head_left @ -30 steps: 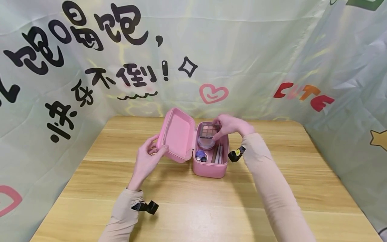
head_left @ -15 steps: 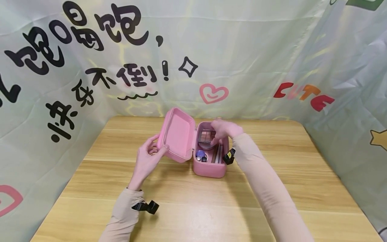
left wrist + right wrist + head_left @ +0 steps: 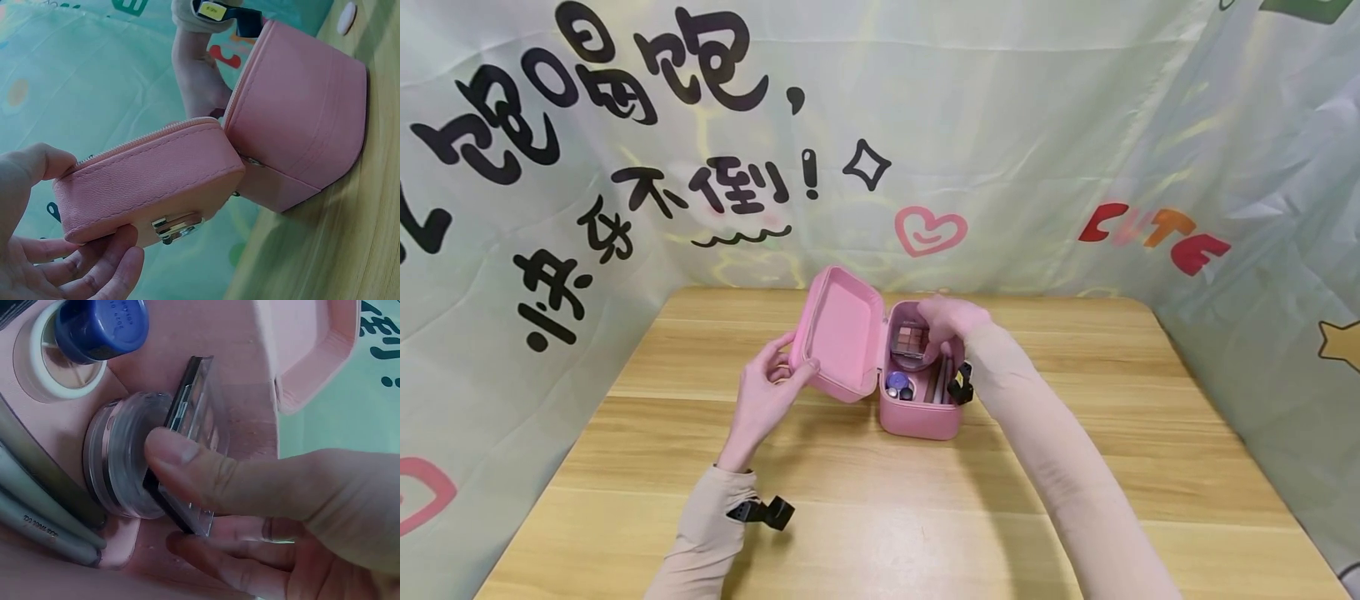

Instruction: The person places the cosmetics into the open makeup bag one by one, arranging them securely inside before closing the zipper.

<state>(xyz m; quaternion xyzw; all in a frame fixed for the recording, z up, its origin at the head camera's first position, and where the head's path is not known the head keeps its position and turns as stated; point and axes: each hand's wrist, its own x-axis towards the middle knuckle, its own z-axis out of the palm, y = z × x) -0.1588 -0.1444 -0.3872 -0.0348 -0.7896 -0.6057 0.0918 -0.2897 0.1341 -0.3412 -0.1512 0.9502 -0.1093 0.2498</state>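
A pink makeup case (image 3: pixel 919 423) stands with its lid (image 3: pixel 844 333) swung to the left. My left hand (image 3: pixel 765 396) grips the lid's outer edge, thumb on the rim and fingers underneath in the left wrist view. Inside the case, my right hand (image 3: pixel 953 321) pinches an eyeshadow palette (image 3: pixel 199 415) by its side. In the right wrist view the palette is tilted over a clear round compact (image 3: pixel 128 465), its edge close to the compact; whether they touch I cannot tell. The fingertips behind the palette are partly hidden.
Several slim tubes (image 3: pixel 47 494) lie along the case's right side. A blue-capped jar (image 3: pixel 103 328) and a round white-rimmed pot (image 3: pixel 31 362) sit at its front. A pale oval piece (image 3: pixel 346 18) lies on the wooden table (image 3: pixel 880 517). A printed curtain (image 3: pixel 1022 142) hangs behind.
My right hand has moved slightly left and lower into the case, bringing the palette down with it. The left hand and the lid have stayed put.
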